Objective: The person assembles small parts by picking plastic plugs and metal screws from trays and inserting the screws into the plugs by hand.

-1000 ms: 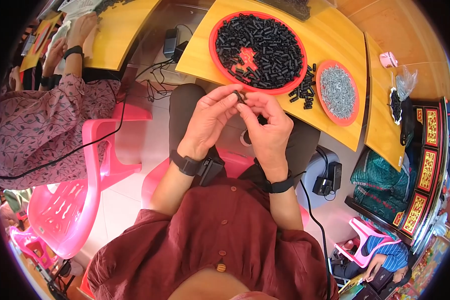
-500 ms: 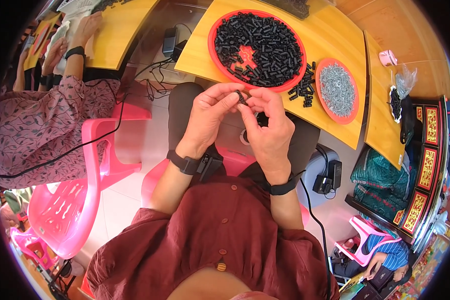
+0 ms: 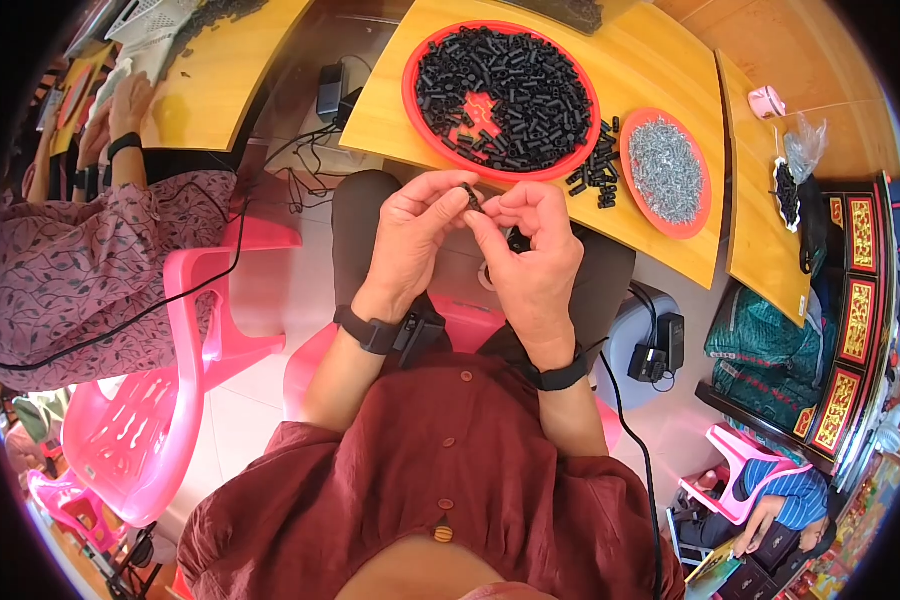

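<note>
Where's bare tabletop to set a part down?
Bare: table between its left edge and the red tray; also beyond the orange tray, right of the red one. Crowded: between the trays, where loose black pieces lie.

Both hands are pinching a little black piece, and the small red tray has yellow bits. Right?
Not quite: the head view shows silvery bits in the small red tray, not yellow. The left hand and right hand do pinch a little black piece.
</note>
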{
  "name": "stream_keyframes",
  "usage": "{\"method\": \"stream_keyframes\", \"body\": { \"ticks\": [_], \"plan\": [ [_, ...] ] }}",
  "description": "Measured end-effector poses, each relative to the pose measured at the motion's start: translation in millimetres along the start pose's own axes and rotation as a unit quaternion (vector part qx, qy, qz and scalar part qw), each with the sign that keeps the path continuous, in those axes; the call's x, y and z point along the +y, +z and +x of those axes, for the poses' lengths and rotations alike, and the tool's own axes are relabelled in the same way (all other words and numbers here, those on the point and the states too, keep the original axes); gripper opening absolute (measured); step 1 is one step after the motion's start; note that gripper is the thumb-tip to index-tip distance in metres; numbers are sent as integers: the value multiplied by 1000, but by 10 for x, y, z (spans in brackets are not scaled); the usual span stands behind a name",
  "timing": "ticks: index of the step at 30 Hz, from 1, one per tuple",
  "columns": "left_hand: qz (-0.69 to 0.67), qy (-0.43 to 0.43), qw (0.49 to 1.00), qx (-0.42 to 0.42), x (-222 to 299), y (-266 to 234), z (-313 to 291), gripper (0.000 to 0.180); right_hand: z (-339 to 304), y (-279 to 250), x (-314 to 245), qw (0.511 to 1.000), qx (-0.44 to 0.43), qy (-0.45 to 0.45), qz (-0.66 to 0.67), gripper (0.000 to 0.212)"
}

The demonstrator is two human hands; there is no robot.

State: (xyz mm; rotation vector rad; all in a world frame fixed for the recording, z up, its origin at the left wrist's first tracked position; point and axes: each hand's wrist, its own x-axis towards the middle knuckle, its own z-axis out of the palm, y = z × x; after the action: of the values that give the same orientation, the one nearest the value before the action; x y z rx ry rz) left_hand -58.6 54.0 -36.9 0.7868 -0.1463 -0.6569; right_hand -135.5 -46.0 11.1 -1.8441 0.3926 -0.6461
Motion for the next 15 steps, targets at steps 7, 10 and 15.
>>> {"method": "stream_keyframes", "body": {
  "ticks": [7,10,15],
  "plan": [
    [28,18,999,-2,24,24,-12,20,-18,-7,-4,1000,-3,16,-11,28],
    [59,30,998,-5,37,32,-15,19,-30,2,32,1000,10,-1,-16,29],
    [83,39,996,-4,57,58,-9,19,-32,-19,27,999,6,-13,-42,32]
  ]
}}
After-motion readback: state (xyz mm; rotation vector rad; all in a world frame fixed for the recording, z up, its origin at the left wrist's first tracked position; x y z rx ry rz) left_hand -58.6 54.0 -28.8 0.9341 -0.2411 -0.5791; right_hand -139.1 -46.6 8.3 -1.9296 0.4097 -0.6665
